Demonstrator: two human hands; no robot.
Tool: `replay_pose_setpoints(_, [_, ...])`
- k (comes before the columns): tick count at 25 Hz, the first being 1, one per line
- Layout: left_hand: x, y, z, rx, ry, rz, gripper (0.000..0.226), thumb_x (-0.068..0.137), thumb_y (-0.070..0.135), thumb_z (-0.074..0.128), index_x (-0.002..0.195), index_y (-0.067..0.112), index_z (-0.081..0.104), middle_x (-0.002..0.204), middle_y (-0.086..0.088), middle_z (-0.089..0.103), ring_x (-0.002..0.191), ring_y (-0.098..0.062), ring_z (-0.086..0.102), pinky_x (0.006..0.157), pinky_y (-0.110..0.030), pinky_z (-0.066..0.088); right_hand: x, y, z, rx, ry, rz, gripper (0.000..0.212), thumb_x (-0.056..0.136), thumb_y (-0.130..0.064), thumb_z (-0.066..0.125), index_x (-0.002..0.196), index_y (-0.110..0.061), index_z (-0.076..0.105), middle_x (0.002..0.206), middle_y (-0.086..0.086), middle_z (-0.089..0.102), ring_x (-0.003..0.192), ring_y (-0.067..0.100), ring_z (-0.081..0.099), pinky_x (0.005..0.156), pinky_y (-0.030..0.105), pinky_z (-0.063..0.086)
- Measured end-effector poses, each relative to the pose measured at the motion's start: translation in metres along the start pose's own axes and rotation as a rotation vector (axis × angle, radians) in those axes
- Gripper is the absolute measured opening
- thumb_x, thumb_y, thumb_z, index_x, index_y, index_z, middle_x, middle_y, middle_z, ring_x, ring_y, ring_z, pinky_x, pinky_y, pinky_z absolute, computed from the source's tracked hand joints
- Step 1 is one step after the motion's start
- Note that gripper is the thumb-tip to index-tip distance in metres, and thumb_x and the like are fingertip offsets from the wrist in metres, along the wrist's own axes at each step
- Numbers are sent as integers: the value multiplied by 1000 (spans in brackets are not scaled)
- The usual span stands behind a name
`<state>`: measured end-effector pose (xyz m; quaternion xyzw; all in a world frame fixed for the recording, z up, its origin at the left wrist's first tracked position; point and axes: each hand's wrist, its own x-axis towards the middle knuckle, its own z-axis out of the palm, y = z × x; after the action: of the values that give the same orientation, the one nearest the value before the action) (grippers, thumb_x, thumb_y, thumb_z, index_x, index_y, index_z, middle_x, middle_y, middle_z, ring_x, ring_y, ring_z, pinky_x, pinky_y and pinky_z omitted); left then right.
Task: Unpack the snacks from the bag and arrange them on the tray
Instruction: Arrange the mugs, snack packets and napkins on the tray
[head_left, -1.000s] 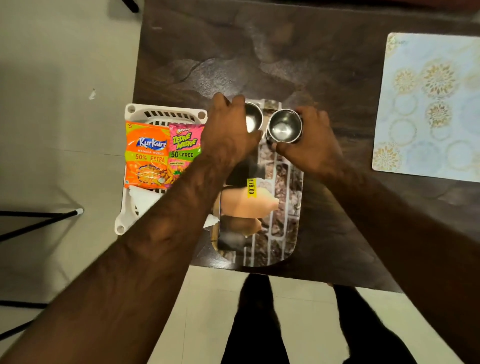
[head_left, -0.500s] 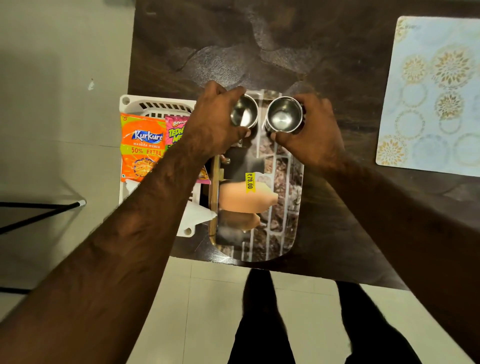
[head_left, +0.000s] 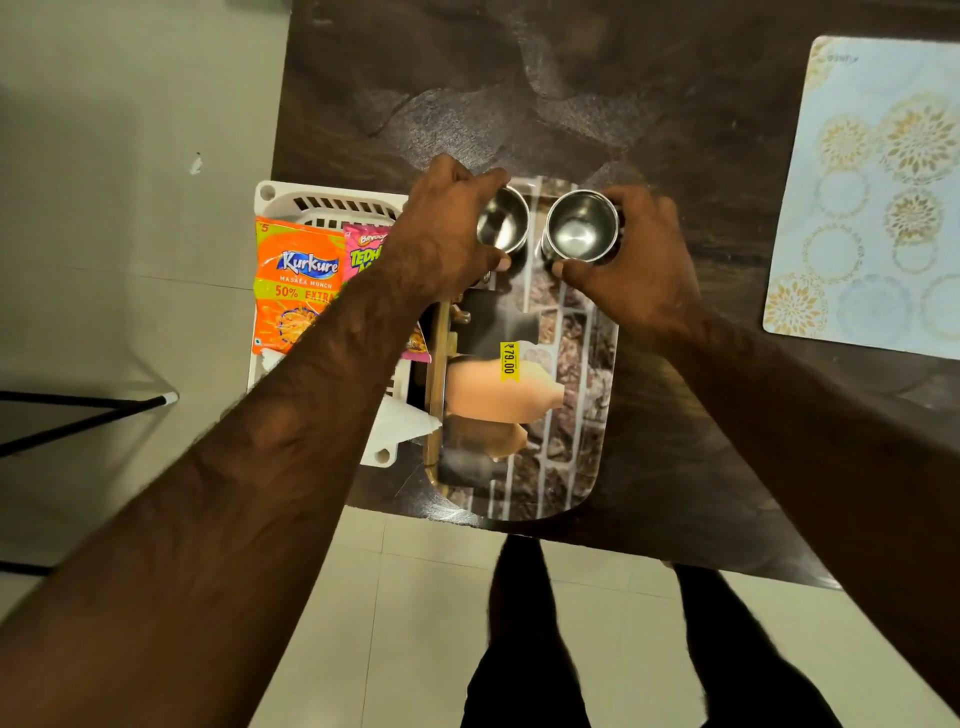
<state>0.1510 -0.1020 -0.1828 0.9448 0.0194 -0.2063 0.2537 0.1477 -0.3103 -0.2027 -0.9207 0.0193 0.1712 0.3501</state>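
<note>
Two steel cups stand at the far end of a printed tray (head_left: 582, 457) on the dark table. My left hand (head_left: 441, 234) grips the left steel cup (head_left: 504, 221); my right hand (head_left: 639, 260) grips the right steel cup (head_left: 579, 226). Both cups are upright and empty. Left of the tray, a white plastic basket (head_left: 332, 200) holds an orange Kurkure packet (head_left: 293, 280) and a pink snack packet (head_left: 363, 249), partly hidden by my left forearm. A yellow price sticker (head_left: 510, 358) sits on the tray's print.
A pale floral placemat (head_left: 872, 208) lies at the table's right. The table's near edge (head_left: 649, 545) runs just past the tray. A black metal stand leg (head_left: 88, 410) is on the floor at left. My legs (head_left: 519, 649) are below the table edge.
Both hands with the cups shifted slightly toward the tray's far end. My left forearm now covers more of the pink packet.
</note>
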Motion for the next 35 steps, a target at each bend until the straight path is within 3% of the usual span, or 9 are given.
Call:
replay_pose_setpoints(5, [-20,-3,-17,-133,44,5,96,70,29,89,151,27,38,132,-6,39,123,-20,48,102,-29,46,-13,6,-6,172,51,41,97,70,-41,86,150,-29,32,138,1,40,112,6,51,91,21,46])
replay_pose_setpoints(8, [-61,-36,-35,-234,285,-68,49,78,22,83,122,26,63,109,7,53,84,0,58,74,-9,47,-49,15,-4,201,167,64,54,81,-30,73,130,-28,51,112,-8,55,87,-2,57,73,22,53])
replay_pose_setpoints(11, [-106,-77,-35,-206,268,-234,17,84,14,73,99,20,69,87,4,64,68,-5,57,71,-25,50,-84,12,19,181,-74,93,23,91,-12,59,102,-33,63,89,-6,67,67,9,62,59,31,57])
replay_pose_setpoints(13, [-127,-101,-27,-175,292,-358,20,85,15,73,104,16,68,97,-7,66,77,-19,62,75,-30,49,-96,-2,42,195,-287,35,29,90,-8,59,99,-35,63,90,-4,69,69,14,64,56,23,53])
replay_pose_setpoints(15, [-136,-120,-18,-153,350,-450,27,86,20,73,112,15,65,110,-13,61,90,-26,64,79,-31,49,-95,-23,65,228,-403,10,30,88,-12,64,111,-31,63,94,-6,70,80,11,65,68,25,53])
replay_pose_setpoints(18, [-136,-140,-10,-163,414,-503,38,87,28,73,120,13,59,121,-15,56,103,-28,62,86,-37,54,-79,-59,96,363,-359,71,37,85,-20,72,120,-19,59,96,-5,67,86,10,62,77,27,50])
replay_pose_setpoints(26, [-93,-154,-16,-114,319,-677,69,82,47,74,136,12,48,134,-13,54,125,-32,52,101,-46,47,-40,-107,129,288,-212,270,40,71,-60,73,99,-34,63,89,-13,73,89,16,72,87,45,58])
replay_pose_setpoints(31, [-106,-129,-25,-130,533,-424,47,84,30,71,125,13,55,119,-12,57,112,-24,55,85,-30,42,-46,-111,116,505,-209,307,26,75,-35,85,88,-29,64,83,-2,78,79,19,77,76,42,63])
replay_pose_setpoints(35, [-119,-95,-25,-786,237,-414,53,83,40,76,126,19,53,112,-9,66,101,-21,67,81,-36,54,-74,-91,83,863,-343,356,41,81,-8,82,116,-8,62,89,4,80,79,20,79,60,31,60])
